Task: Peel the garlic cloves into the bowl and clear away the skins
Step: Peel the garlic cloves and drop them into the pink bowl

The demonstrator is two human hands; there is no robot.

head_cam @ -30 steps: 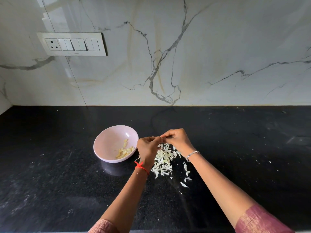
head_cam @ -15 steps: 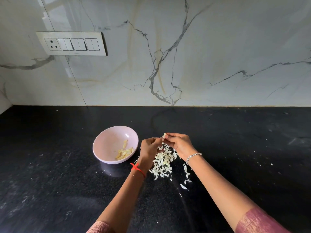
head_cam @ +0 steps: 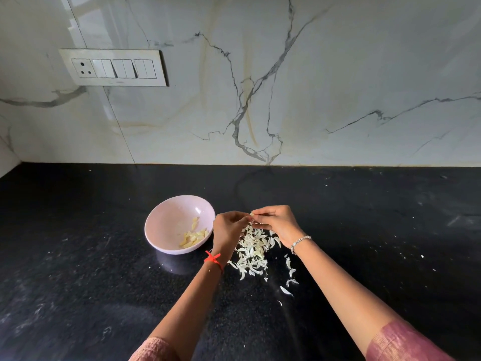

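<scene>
A pale pink bowl (head_cam: 166,220) sits on the black counter and holds several peeled garlic cloves (head_cam: 194,237) at its near right side. Just right of the bowl, my left hand (head_cam: 227,229) and my right hand (head_cam: 277,224) meet fingertip to fingertip above a pile of white garlic skins (head_cam: 252,252). Both hands pinch one small garlic clove (head_cam: 252,214) between them; most of it is hidden by the fingers. A few loose skins (head_cam: 290,273) lie scattered nearer to me.
The black stone counter (head_cam: 91,282) runs wide to both sides and carries small white flecks on the right. A marble wall (head_cam: 312,100) backs it, with a switch and socket panel (head_cam: 113,67) at upper left.
The hands stay together over the skin pile, working the clove; the right hand's fingers have shifted slightly. The bowl and the pile have not moved.
</scene>
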